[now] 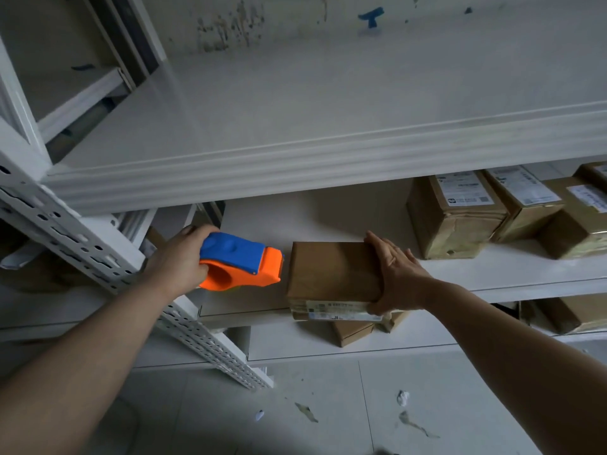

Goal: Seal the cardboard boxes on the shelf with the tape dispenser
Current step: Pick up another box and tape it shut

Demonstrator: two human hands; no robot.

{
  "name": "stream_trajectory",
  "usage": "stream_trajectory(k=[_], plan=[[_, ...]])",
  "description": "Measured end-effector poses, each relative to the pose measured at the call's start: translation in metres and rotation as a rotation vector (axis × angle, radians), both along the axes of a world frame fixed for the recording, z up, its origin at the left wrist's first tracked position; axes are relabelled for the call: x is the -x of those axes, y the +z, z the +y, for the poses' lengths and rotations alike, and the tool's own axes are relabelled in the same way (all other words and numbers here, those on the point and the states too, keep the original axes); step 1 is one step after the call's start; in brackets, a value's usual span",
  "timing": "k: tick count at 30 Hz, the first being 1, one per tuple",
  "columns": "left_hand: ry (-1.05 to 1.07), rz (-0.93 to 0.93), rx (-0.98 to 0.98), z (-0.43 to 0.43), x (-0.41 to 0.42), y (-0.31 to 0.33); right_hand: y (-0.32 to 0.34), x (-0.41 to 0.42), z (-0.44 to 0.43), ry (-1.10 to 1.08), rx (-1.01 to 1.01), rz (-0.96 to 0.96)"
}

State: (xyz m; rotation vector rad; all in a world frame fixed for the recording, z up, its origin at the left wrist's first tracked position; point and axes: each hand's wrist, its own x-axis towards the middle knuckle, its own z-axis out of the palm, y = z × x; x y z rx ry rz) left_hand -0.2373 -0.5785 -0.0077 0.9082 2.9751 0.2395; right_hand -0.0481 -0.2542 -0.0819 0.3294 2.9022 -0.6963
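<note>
Right, the left hand point(179, 261) has its fingers wrapped round the orange handle of the tape dispenser point(241, 261), a firm clenched grasp, blue cover on top and the orange nose pointing right. That nose sits just beside the left side of the cardboard box point(331, 270); whether it actually touches, I cannot tell. Over on the other side, the right hand point(394, 277) lies on the box's right end, fingers straight and flat across the top, thumb down on the front face, bracing rather than clutching. The box rests flat at the front edge of the middle shelf point(525, 267), a white label point(338, 311) showing along its front face.

Further out, a row of taped boxes point(456, 218) with shipping labels stands at the right of the same shelf, well apart from the hands. The upper shelf board point(328, 126) overhangs the whole scene and hides the back of the level below. A perforated white upright point(98, 257) slants down just left of the left wrist. More boxes point(353, 333) sit on the level beneath, and scraps lie on the tiled floor point(328, 405).
</note>
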Motion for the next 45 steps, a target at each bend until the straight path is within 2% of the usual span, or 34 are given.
stream_trajectory(k=[6,9,12,16,18,21,26,30,34,36,39,42,44,45], plan=[[-0.005,0.029,0.092,0.008,-0.006,-0.013,0.000,0.001,-0.004,0.003,-0.017,-0.016],[0.020,0.001,0.089,0.011,-0.008,-0.014,0.007,0.003,-0.014,0.050,-0.152,-0.061],[0.018,0.023,0.099,0.013,-0.010,-0.015,0.005,0.005,-0.038,0.169,-0.337,-0.011],[0.043,0.041,0.126,0.017,-0.014,-0.015,0.003,0.010,-0.047,0.230,-0.418,-0.030],[0.048,0.030,0.123,0.020,-0.018,-0.014,0.004,0.016,-0.053,0.262,-0.446,0.022],[0.057,-0.005,0.109,0.024,-0.028,-0.019,0.000,0.018,-0.076,0.326,-0.429,0.042],[0.087,-0.010,0.090,0.025,-0.035,-0.021,0.014,0.036,-0.088,0.201,-0.445,-0.039],[0.041,-0.055,0.069,0.021,-0.045,-0.024,0.020,0.053,-0.092,0.100,-0.449,-0.202],[0.009,-0.097,-0.096,0.009,-0.057,-0.019,0.026,0.039,-0.081,0.126,-0.434,-0.083],[0.022,-0.120,-0.244,0.006,-0.062,-0.006,0.040,0.029,-0.073,0.111,-0.350,0.084],[-0.007,-0.079,-0.451,0.016,-0.071,0.027,0.055,0.014,-0.055,0.035,0.098,0.319],[-0.113,0.036,-0.381,0.042,-0.088,0.053,0.040,-0.007,-0.043,-0.008,0.442,0.353],[-0.135,0.073,-0.328,0.061,-0.098,0.059,0.030,-0.019,-0.037,-0.045,0.556,0.335],[-0.132,0.079,-0.327,0.068,-0.101,0.061,0.033,-0.022,-0.033,-0.047,0.549,0.314]])
